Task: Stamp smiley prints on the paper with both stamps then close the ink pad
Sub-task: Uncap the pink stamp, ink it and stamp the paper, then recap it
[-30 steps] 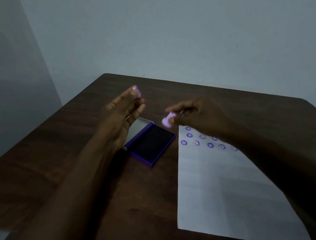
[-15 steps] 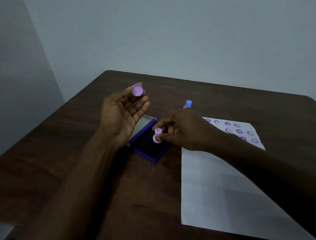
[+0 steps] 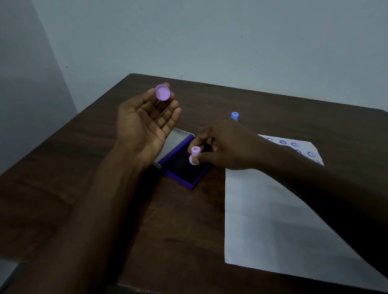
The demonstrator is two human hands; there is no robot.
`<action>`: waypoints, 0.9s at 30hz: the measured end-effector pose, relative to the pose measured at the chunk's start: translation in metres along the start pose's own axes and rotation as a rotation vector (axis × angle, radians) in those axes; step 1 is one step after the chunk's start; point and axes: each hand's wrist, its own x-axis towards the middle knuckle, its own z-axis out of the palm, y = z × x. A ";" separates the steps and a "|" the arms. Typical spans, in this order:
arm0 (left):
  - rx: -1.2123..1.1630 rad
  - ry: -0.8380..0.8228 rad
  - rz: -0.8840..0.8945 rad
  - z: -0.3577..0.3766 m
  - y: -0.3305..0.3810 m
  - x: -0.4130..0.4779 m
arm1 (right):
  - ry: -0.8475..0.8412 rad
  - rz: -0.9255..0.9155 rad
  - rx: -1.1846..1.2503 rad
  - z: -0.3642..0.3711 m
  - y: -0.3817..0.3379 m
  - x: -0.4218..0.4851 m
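Observation:
My right hand [image 3: 225, 147] pinches a small pink stamp [image 3: 195, 155] and holds it down on the dark pad of the open purple ink pad [image 3: 185, 173], whose lid [image 3: 176, 141] lies folded back to the left. Palm up above the lid, my left hand [image 3: 147, 125] holds the round pink stamp cap [image 3: 162, 92] at its fingertips. A blue stamp [image 3: 234, 115] stands on the table behind my right hand. The white paper [image 3: 270, 212] lies to the right, with several purple smiley prints [image 3: 295, 147] near its far end, partly hidden by my right arm.
Everything rests on a dark wooden table [image 3: 93, 178] set into the corner of pale walls [image 3: 202, 30]. The table's near edge runs along the bottom, and the paper reaches close to it.
My right hand brought the pink stamp from the air near the paper leftward and down onto the ink pad. My left hand turned palm up with the cap showing at its fingertips.

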 end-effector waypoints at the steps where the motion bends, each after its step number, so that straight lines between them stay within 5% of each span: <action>1: -0.005 0.001 0.002 0.000 0.000 0.000 | -0.002 0.001 0.000 0.000 0.001 0.000; 24: -0.006 0.005 0.004 0.002 -0.001 -0.004 | 0.027 -0.021 -0.030 -0.002 -0.002 -0.005; 27: 0.007 -0.001 -0.006 0.005 -0.003 -0.005 | 0.160 0.009 0.121 -0.010 0.000 -0.016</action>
